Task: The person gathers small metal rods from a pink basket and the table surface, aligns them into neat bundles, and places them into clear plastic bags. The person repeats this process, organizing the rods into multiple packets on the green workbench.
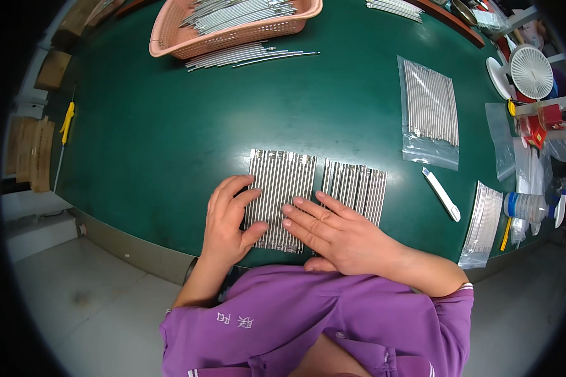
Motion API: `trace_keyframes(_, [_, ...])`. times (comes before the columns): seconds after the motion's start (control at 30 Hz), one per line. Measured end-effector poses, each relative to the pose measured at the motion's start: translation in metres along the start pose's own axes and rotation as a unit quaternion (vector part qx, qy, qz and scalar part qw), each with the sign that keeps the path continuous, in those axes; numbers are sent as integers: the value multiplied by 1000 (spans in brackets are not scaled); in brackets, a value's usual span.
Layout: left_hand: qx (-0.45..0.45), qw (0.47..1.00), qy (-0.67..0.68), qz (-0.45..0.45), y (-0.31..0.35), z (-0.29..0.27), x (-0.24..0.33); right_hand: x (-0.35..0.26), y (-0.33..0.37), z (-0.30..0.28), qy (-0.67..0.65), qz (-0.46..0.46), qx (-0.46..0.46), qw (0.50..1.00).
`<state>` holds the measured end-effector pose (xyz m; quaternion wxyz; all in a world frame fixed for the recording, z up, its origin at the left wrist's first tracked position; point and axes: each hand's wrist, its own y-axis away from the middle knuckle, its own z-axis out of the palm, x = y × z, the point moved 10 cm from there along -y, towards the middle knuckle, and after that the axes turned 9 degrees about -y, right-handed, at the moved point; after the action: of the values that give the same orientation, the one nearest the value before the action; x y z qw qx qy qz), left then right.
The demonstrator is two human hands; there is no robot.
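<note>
"Rods in a row lay under the hands, then?"

"Yes, silvery, side by side on the near part of the green table. A second row lay just to the right, a narrow gap showing between them."

"How did each hand stand?"

"The left hand was cupped at the first row's left edge, thumb parted from the fingers, tips over the outer rods. The right hand lay palm down, nearly flat, most fingertips on that same row and the index fingertip at the gap. Neither visibly pinched a rod; how hard they pressed, I couldn't tell."

"Which step was that?"

"Evening up or counting off the row, I judged; a single moment couldn't settle which."

"And what did the next move call for?"

"Light, level pressure from both sides, in my view, so that the rods kept parallel and none rode over its neighbour. The second row's lower end, hidden behind the right hand, deserved a check too."

"Anything similar nearby?"

"A clear bag of such rods lay farther right, a cutter near its lower edge."
</note>
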<state>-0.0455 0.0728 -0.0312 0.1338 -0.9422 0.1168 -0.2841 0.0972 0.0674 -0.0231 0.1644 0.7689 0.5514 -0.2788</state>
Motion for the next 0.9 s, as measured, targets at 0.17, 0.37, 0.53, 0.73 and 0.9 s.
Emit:
trace_keyframes(0.17, [-7, 1000, -4, -11, 2, 0, -2, 7, -2, 7, -21, 14, -15, 1000])
trace_keyframes(0.37, [-6, 1000, -21, 6, 3, 2, 0, 10, 0, 9, -30, 17, -18, 999])
trace_keyframes(0.53, [-31, 998, -40, 32, -3, 3, 24, 22, 2, -20, -36, 36, 58, 997])
trace_keyframes(0.73, [-113, 991, -57, 41, -6, 22, 40, 84, -4, -79, -19, 145, 272, 951])
trace_keyframes(0.9, [-119, 991, -45, 37, -6, 27, 37, 89, -12, -74, -40, 135, 263, 955])
